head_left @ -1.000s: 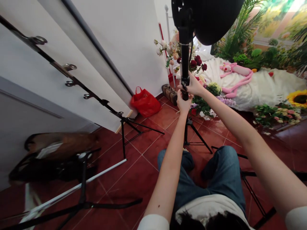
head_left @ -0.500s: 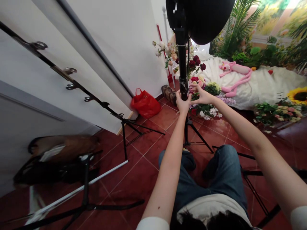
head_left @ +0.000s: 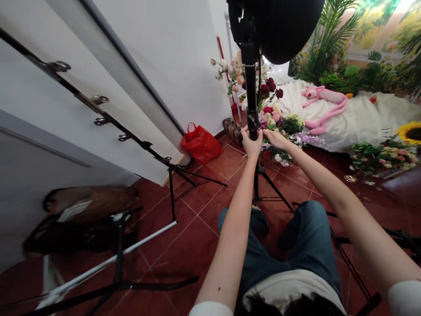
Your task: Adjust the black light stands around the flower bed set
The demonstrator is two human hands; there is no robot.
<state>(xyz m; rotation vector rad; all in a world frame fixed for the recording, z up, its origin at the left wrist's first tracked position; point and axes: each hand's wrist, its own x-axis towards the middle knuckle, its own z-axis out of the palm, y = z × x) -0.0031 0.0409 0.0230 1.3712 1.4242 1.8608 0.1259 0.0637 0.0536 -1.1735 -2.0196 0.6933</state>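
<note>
A black light stand [head_left: 251, 92] rises upright in front of me, with a large dark lamp head [head_left: 289, 30] on top. My left hand [head_left: 252, 144] is wrapped around its pole just below a joint collar. Close by on the pole's right side is my right hand [head_left: 275, 138], its fingers drawn together in a pinch. Whatever lies between those fingertips, perhaps a small knob, is too small to make out. Below, the stand's legs [head_left: 274, 186] spread over the tiled floor near my feet.
Left of me, a black crossbar with clips [head_left: 88, 98] slants down to another stand. A red plastic bag [head_left: 201, 142] sits by the wall. Flowers [head_left: 272, 116] and a pink plush toy [head_left: 329, 96] on white cloth are behind the stand. More black stand legs [head_left: 120, 263] and a white pole [head_left: 144, 240] cross the floor.
My right hand's fingers, spread beside the pole before, have come together and lowered slightly. My left hand keeps its hold on the pole.
</note>
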